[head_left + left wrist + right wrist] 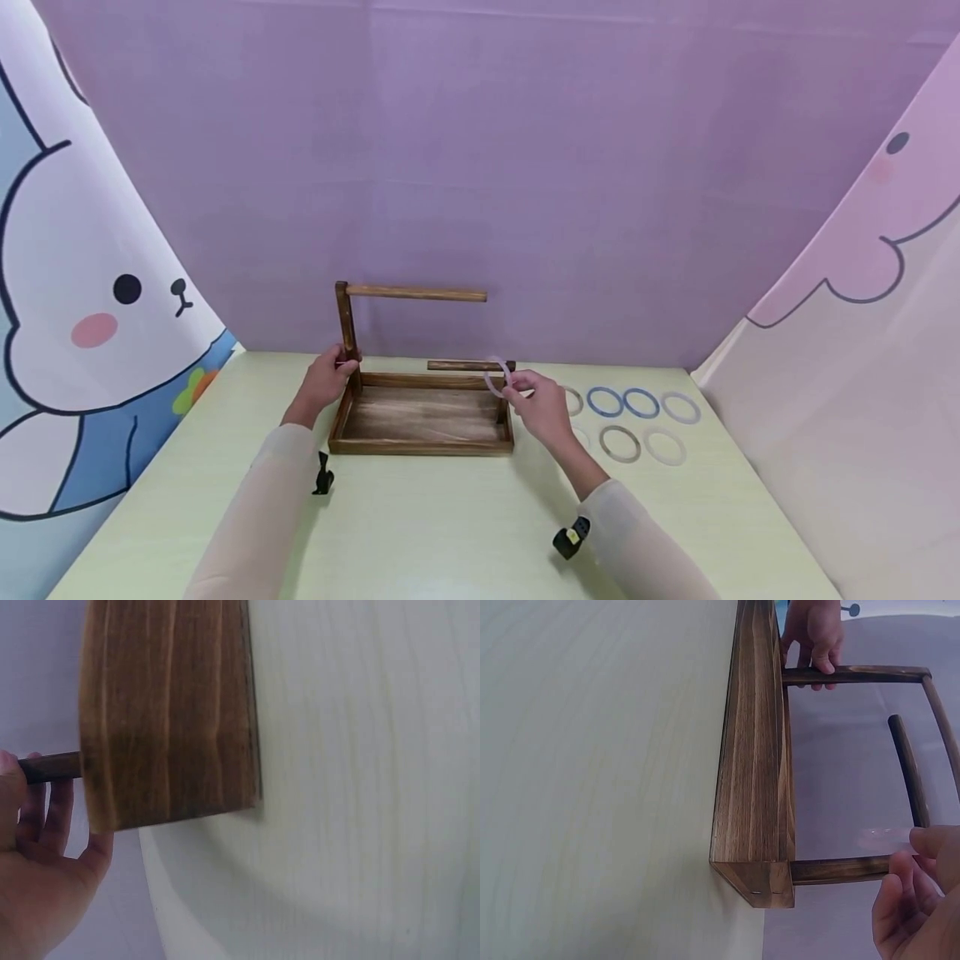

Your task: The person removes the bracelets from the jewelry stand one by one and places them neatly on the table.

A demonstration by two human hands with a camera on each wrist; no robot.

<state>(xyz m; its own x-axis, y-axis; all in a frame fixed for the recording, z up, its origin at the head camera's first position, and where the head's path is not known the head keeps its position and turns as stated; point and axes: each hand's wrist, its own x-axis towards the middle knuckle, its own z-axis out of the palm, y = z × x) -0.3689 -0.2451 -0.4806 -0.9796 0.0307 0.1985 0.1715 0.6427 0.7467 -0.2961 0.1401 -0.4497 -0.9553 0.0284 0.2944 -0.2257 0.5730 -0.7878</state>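
right hand: I have my right hand (542,407) pinching a pale pink ring (497,377) between thumb and fingertips, fingers curled onto it. In the right wrist view the fingers (900,900) sit just past the tray's short post, ring only a translucent blur there.
pink ring: held up in the air at the right end of the lower bar (468,365), touching or just beside its tip (can't tell which from the head view). Above the tray's right rear corner.
left hand: my left hand (327,379) is wrapped round the tall post (347,329) low down, just above the tray. Left wrist view shows fingers (52,814) curled over the dark post, thumb side at the frame edge.
stand: wooden tray (420,446) with a tall post at the left rear carrying a long upper bar (416,293) that runs right; a shorter dark bar sits lower, at the right rear. Tray sits flat on the table (450,533).
loose rings: well apart from the left hand, near the right hand, on the table right of the tray. Two blue rings (622,402) side by side, a whitish one (681,407) beyond them, a tan one (619,443) and another whitish one (664,447) in the nearer row. More partly hidden behind my right hand.
surroundings: purple backdrop (480,167) behind, cartoon rabbit panel (82,317) at left.
wrist rigs: black straps below both forearms (cameras, mostly out of sight).
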